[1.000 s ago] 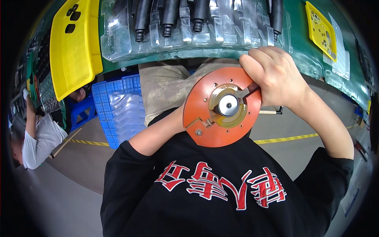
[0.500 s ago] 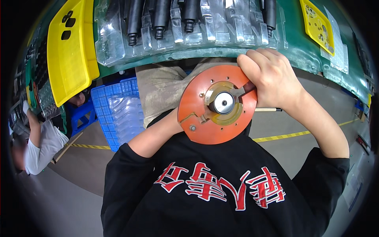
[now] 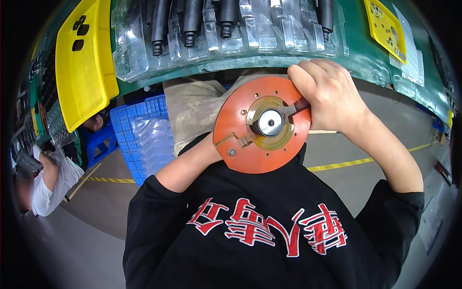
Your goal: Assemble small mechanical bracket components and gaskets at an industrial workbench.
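Orange disc (image 3: 236,124) is held up in front of the black shirt, nearer the body than the bench edge, its face with the metal hub (image 3: 271,122) turned toward the wearer's eyes. The right hand (image 3: 331,94) is curled firmly over its upper right rim, fingers closed on it; the left forearm (image 3: 187,163) runs in behind, but the disc hides that hand, so I cannot tell how it grips. The step in hand looks like steadying the disc for handling or a look; moving it from here would call for a secure rim hold, clear of the hub. Counted, there is one disc, one hub, one small spring (image 3: 245,140) in its slot, at least four black cylinders (image 3: 190,21) in the clear tray (image 3: 130,67), two plain yellow trays, large at left (image 3: 82,91) and small at right (image 3: 402,57), four dark pieces (image 3: 83,30) in the larger, and one blue crate (image 3: 122,118). The small tray's parts are too tiny to count.
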A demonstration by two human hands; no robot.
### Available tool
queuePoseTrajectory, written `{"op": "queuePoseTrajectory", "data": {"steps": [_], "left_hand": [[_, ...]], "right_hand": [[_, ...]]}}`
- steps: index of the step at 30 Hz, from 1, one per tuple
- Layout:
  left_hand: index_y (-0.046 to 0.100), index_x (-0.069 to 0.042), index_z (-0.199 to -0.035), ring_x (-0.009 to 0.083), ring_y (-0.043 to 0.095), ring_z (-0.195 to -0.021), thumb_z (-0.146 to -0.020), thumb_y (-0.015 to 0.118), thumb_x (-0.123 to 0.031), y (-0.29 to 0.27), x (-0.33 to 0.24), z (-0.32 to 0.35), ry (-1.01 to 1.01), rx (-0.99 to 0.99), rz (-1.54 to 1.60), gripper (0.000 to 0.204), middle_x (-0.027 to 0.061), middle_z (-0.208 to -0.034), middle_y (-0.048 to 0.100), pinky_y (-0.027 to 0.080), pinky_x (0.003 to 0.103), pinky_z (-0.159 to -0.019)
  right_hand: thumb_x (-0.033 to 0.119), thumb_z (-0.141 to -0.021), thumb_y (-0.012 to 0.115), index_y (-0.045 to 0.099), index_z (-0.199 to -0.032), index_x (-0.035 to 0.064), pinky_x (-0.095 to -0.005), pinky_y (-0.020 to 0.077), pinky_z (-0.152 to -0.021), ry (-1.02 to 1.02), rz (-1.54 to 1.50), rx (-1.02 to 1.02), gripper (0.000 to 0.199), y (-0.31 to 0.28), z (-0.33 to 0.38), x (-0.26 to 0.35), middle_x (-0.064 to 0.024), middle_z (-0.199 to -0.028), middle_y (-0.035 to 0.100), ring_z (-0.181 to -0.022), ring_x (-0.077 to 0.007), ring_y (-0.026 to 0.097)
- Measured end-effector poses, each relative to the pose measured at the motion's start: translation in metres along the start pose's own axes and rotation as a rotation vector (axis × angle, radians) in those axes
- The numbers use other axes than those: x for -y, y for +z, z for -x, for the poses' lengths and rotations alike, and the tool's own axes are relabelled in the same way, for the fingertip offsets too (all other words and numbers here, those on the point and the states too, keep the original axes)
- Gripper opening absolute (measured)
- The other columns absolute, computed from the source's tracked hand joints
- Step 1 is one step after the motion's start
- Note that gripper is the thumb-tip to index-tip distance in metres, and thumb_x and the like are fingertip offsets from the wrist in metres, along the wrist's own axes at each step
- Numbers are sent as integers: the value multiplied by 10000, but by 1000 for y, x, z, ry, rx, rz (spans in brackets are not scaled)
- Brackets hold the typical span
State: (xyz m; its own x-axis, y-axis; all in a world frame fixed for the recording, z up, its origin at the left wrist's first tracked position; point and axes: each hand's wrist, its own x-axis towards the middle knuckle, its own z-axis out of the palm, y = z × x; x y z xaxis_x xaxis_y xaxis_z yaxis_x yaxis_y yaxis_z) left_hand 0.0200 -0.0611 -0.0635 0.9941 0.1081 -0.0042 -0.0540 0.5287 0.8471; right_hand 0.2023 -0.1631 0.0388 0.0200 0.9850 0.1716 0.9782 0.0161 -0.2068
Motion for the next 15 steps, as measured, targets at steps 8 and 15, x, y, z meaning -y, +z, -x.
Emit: {"op": "queuePoseTrajectory", "data": {"steps": [8, 15], "left_hand": [[573, -75, -1235, 173, 621, -1039, -767, 772, -65, 9, -37, -9, -51, 35, -84, 509, 44, -1163, 644, 497, 298, -940], [643, -68, -947, 146, 611, -733, -684, 812, -56, -3, -57, -8, -24, 27, -406, 312, 15, -863, 678, 495, 263, -682]], "right_hand": [[165, -715, 668, 479, -849, 86, -351, 463, -648, -116, -5, -10, 244, -28, -17, -12, -61, -756, 509, -639, -254, 523], [182, -745, 656, 517, -887, 106, -337, 418, -667, -347, -99, -84, 213, -47, -17, -30, -59, -809, 481, -655, -229, 445]]}}
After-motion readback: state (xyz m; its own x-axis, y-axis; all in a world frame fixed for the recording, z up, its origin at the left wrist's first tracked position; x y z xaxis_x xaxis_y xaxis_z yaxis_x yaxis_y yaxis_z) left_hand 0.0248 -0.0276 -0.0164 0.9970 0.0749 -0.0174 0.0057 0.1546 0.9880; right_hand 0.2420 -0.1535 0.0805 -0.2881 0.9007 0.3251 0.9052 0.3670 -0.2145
